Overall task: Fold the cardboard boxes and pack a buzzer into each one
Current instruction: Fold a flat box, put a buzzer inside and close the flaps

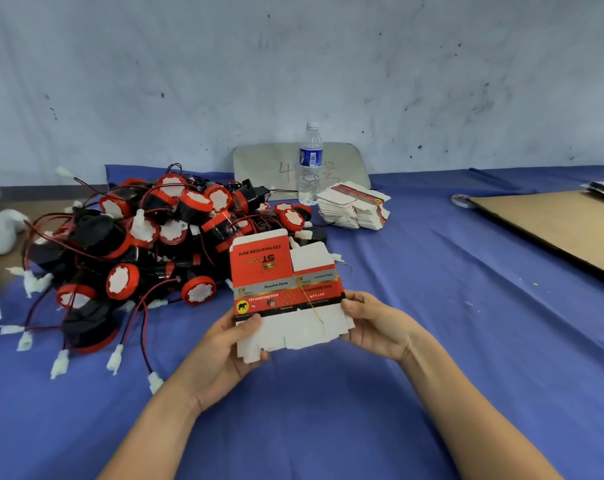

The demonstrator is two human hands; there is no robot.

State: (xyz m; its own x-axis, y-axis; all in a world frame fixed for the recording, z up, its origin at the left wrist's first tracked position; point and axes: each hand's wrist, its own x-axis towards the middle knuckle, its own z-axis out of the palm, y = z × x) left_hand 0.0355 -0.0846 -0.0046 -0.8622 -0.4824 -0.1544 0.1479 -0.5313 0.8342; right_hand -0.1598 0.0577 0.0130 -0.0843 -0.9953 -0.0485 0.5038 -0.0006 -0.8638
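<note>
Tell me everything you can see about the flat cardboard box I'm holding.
The flat box is unfolded printed card: red with a grey band, a black strip, an elephant logo, and white notched flaps. A yellow band crosses it. It is held above the blue cloth, the left hand gripping its left side, the right hand its right side.

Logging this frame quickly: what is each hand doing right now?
Left hand: holds the flat cardboard boxes, left edge.
Right hand: holds their right edge.
</note>
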